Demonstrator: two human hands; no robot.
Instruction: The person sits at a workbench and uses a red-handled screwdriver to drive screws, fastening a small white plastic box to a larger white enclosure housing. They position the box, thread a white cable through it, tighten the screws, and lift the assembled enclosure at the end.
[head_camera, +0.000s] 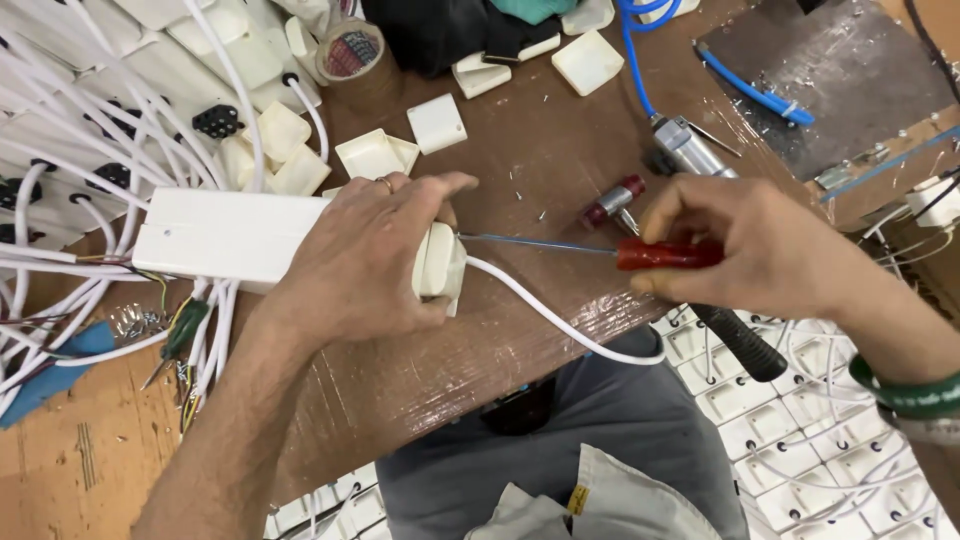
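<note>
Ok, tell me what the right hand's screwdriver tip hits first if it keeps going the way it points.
The right hand aims the screwdriver leftward; its tip already appears to meet the white end cap gripped by the left hand.

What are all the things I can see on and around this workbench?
Power strip casing: one, white, long, under the left hand.
End cap: one, cream, at the casing's right end.
Cable: one, white, running from the end cap to the table edge.
Screwdriver: one, red handle, tip at the end cap.
Second screwdriver: one, dark red handle, lying on the table.
Loose plastic caps: several, cream, top centre.
Tape roll: one, brown, top.
Air hose: one, blue, coiled, top right.
Table: one, brown.
Finished white casings: many, bottom right.
Left hand: holds casing and end cap.
Right hand: holds the screwdriver.
</note>
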